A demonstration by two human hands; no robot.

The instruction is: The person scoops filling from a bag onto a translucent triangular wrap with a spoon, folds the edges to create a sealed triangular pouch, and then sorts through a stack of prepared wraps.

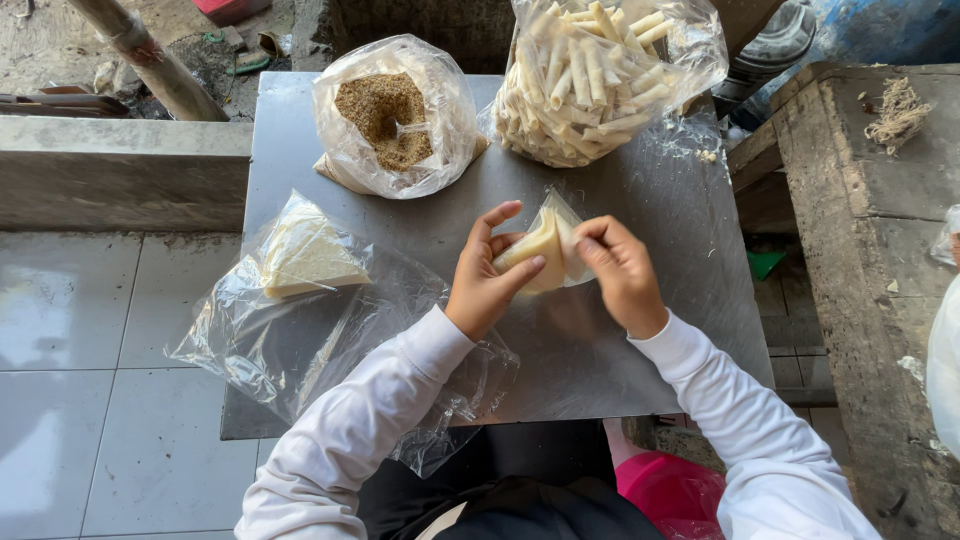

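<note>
Over the middle of a grey metal table (640, 200), both of my hands hold a thin pale triangular wrapper sheet (540, 245). My left hand (487, 280) grips its left side with thumb and fingers. My right hand (620, 270) pinches its right edge. White sleeves cover both arms. A stack of the same pale triangular sheets (305, 255) lies in a clear plastic bag (300, 330) at the table's left.
At the back of the table stand a clear bag of brown crumbs (390, 115) and a clear bag of several pale rolled sticks (590, 75). A rough concrete ledge (860, 250) is at the right, grey floor tiles (90, 400) at the left.
</note>
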